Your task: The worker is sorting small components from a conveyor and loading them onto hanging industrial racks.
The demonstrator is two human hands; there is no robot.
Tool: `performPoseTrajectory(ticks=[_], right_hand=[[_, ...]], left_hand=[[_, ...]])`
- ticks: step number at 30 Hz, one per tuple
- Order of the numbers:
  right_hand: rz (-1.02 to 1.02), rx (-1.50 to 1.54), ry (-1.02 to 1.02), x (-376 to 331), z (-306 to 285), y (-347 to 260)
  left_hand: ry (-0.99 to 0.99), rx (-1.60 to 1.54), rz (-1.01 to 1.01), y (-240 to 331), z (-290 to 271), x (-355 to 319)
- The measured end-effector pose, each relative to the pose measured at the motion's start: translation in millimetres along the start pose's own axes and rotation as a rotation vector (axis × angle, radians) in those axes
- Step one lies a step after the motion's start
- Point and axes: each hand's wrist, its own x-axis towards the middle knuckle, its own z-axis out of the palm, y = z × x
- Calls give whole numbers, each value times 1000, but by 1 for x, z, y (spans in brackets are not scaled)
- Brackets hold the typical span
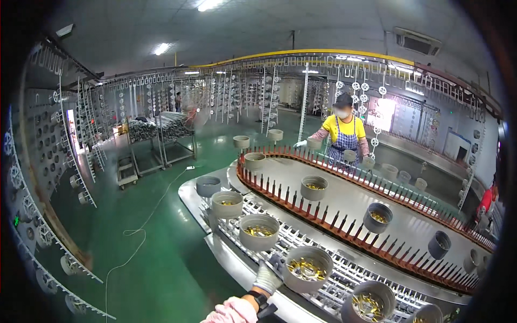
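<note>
My left hand (267, 278), in a pale glove with darker fingers, reaches in from the lower edge to the side of the white slatted rack (288, 232). A pink sleeve and a black wrist strap show behind it. Close by on its right is a round grey tub (325, 257) holding gold and silver-coloured small pieces. Just beyond the hand stands another grey tub (259, 245) with similar pieces. The fingers are partly hidden among the rack and tub, so their grip is unclear. My right hand is out of view.
A looped conveyor (315, 219) with upright dark spindles curves around a metal table (344, 196), with more tubs above it. Across it stands a co-worker (344, 134) in yellow, masked. Hanging racks (81, 156) line the left. A thin cable (129, 257) lies on the green floor.
</note>
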Motion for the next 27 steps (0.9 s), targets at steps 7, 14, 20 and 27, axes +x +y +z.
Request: performPoseTrajectory(ticks=[7, 14, 20, 27], right_hand=[[-178, 143, 240, -63, 75, 74], [-380, 498, -272, -141, 116, -26], [-616, 557, -645, -171, 165, -97], [-771, 566, -969, -202, 206, -135]], left_hand=[[-5, 112, -86, 50, 12, -86], [-68, 161, 141, 117, 94, -161], [-140, 309, 299, 164, 131, -227], [-160, 416, 551, 183, 164, -299]])
